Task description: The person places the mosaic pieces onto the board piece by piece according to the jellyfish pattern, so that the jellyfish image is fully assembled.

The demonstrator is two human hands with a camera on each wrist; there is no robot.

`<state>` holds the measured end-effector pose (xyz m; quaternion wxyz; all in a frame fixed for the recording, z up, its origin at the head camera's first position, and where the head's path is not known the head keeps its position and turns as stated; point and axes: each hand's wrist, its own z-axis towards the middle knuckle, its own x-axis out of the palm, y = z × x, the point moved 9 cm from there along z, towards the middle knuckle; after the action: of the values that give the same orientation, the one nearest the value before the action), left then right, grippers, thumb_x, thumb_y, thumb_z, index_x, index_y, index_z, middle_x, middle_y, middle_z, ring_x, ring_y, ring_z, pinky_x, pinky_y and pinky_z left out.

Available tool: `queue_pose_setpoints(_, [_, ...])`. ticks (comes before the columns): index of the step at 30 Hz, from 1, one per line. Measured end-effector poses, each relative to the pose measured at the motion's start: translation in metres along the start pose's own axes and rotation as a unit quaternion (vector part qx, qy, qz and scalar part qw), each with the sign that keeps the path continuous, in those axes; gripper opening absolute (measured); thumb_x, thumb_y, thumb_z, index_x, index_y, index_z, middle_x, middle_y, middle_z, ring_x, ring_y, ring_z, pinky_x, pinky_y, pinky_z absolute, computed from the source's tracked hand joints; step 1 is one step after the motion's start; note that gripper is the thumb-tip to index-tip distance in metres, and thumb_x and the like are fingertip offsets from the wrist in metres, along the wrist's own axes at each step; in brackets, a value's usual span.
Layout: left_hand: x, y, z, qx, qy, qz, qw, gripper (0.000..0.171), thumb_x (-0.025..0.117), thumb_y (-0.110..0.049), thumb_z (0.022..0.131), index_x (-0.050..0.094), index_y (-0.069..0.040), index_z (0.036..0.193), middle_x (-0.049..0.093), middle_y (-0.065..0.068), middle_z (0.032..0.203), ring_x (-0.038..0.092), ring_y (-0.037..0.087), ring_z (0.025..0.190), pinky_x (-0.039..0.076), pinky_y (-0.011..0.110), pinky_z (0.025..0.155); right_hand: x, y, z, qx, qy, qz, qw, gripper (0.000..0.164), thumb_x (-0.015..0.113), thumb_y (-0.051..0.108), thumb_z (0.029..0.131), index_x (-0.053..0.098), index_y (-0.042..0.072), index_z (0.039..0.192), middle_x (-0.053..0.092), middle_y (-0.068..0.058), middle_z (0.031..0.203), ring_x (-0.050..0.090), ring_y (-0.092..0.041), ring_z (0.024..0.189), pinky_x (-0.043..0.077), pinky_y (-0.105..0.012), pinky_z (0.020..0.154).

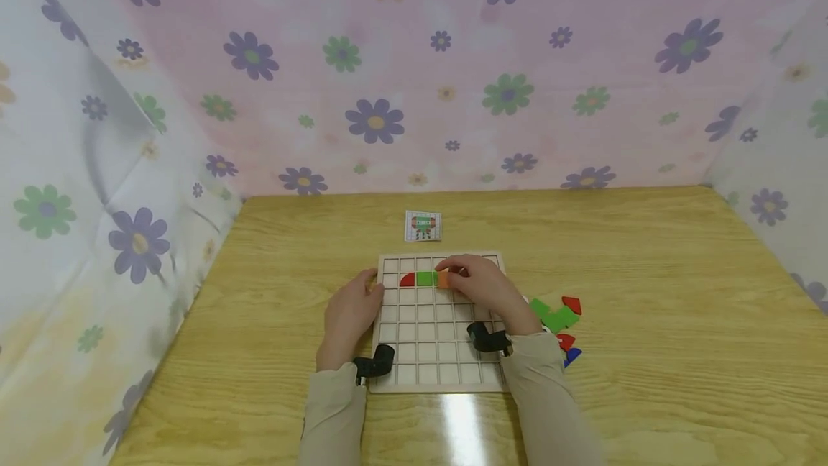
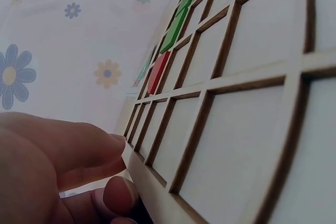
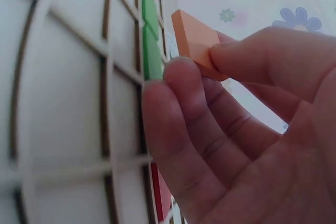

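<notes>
Orange square tile (image 1: 443, 280) at nine o'clock from my right hand (image 1: 486, 285), pinched between thumb and fingers; my left hand (image 1: 349, 311), fingers relaxed, touches the wooden grid board's (image 1: 427, 333) ten-o'clock edge.

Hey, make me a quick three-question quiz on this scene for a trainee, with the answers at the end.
1. What colour is the piece that the right hand pinches?
2. True or false: the left hand touches the left edge of the grid board.
3. Where does the picture card lie?
A) On the board
B) On the table, past the board's far edge
C) Under the left hand

Key: 1. Orange. 2. True. 3. B.
</notes>
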<state>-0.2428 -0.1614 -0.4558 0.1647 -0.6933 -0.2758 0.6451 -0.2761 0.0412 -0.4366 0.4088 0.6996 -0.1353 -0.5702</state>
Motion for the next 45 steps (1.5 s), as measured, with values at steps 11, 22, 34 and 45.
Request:
queue_pose_setpoints(11, [-0.004,-0.002,0.000,0.011,-0.020,0.013,0.9997,0.037,0.047,-0.027,0.090,0.052,-0.021,0.126,0.057,-0.002,0.078,0.053,0.021,0.077,0.042,0.040,0.067,0.020,0.013,0.015,0.011,-0.012,-0.002,1.000,0.014,0.058,0.024,0.085,0.066,0.024,0.098,0.060,0.009,0.088,0.054,-0.009,0.077,0.044,-0.030,0.071])
queue_pose_setpoints(22, [-0.003,-0.003,0.001,0.020,-0.014,0.018,0.9995,0.039,0.046,-0.030,0.089,0.051,-0.021,0.127,0.056,-0.002,0.075,0.054,0.022,0.082,0.042,0.043,0.073,0.037,0.029,0.019,-0.011,-0.007,-0.024,1.000,0.013,0.061,0.024,0.084,0.068,0.024,0.094,0.060,0.010,0.086,0.053,-0.009,0.079,0.043,-0.029,0.073])
queue_pose_setpoints(34, [-0.004,-0.004,-0.001,0.032,-0.018,0.025,0.9990,0.039,0.047,-0.028,0.088,0.052,-0.018,0.126,0.058,-0.002,0.077,0.056,0.023,0.080,0.043,0.043,0.069,0.045,0.038,0.018,-0.023,-0.009,-0.088,0.996,0.009,0.062,0.021,0.084,0.067,0.022,0.091,0.061,0.011,0.083,0.054,-0.007,0.077,0.043,-0.026,0.070])
queue_pose_setpoints(45, [-0.002,-0.003,0.001,0.034,-0.022,0.026,0.9988,0.039,0.048,-0.030,0.088,0.053,-0.019,0.125,0.051,-0.004,0.067,0.050,0.018,0.066,0.040,0.036,0.061,0.047,0.042,0.016,-0.045,-0.020,-0.133,0.990,0.010,0.065,0.019,0.081,0.068,0.022,0.090,0.056,0.009,0.082,0.052,-0.007,0.075,0.042,-0.024,0.066])
